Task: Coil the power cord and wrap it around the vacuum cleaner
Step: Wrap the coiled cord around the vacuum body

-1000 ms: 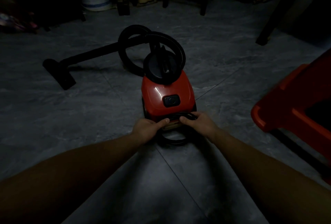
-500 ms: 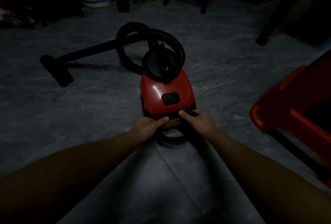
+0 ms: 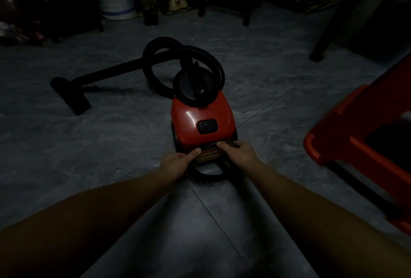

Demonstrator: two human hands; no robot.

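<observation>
Both hands at the near end of a red vacuum cleaner [image 3: 202,122], closed on the coiled power cord [image 3: 210,175]

Head view: in the middle of the frame, standing on a grey tiled floor [image 3: 89,148], black lid at the far end, switch facing up. Just below it, left hand [image 3: 175,163] curled round the left side of the black loop, thumb laid forward against the rear edge of the casing; right hand [image 3: 239,154] wrapped round the right side, strands showing past the knuckles. Bottom of the loop hanging between the two wrists, touching the tiles or just above them, too dim to tell. Behind, black hose [image 3: 153,60] looped toward the upper left, ending in a nozzle [image 3: 71,95] lying at the left. Red plastic stool [image 3: 329,144] at the right edge; white bucket [image 3: 116,5] in the dark at the upper left
</observation>
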